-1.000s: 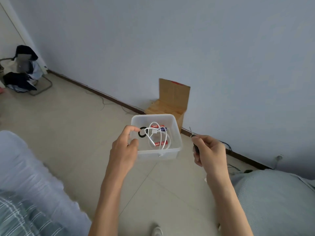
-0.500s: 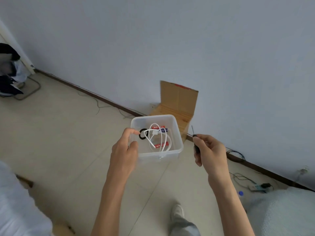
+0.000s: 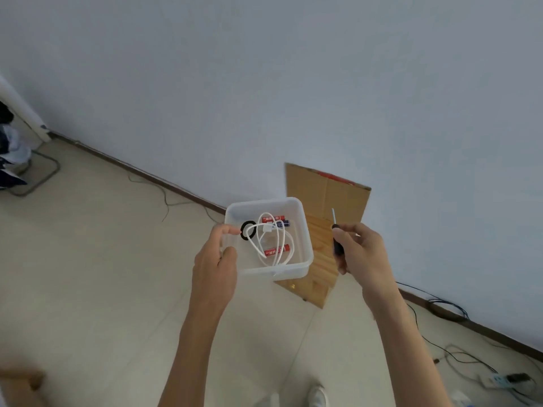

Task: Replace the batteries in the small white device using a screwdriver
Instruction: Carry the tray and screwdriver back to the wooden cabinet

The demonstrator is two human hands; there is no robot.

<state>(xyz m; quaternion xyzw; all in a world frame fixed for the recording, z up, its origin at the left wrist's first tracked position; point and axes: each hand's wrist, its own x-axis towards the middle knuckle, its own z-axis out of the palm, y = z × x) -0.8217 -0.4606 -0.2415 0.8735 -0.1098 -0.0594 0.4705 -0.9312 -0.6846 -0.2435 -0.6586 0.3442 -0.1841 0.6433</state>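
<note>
My left hand [image 3: 216,264] grips the left rim of a clear plastic tub [image 3: 305,245] and holds it up in the air. Inside the tub lie a coiled white cable [image 3: 274,245], a black ring [image 3: 246,229], and red and dark batteries [image 3: 276,221] [image 3: 276,250]. My right hand [image 3: 360,252] is closed around a small screwdriver [image 3: 335,227] with a black handle, its thin metal tip pointing up, just right of the tub. The small white device cannot be made out with certainty.
An open cardboard box [image 3: 326,201] stands on the floor against the grey wall, behind and below the tub. Cables and a power strip [image 3: 499,380] lie on the floor at lower right. Clothes on a rack [image 3: 11,160] sit at far left. My feet [image 3: 317,395] show below.
The view has risen and swung right; the bedding at the sides has dropped out of sight and my feet appear below. Both hands keep their hold on the tub and screwdriver.
</note>
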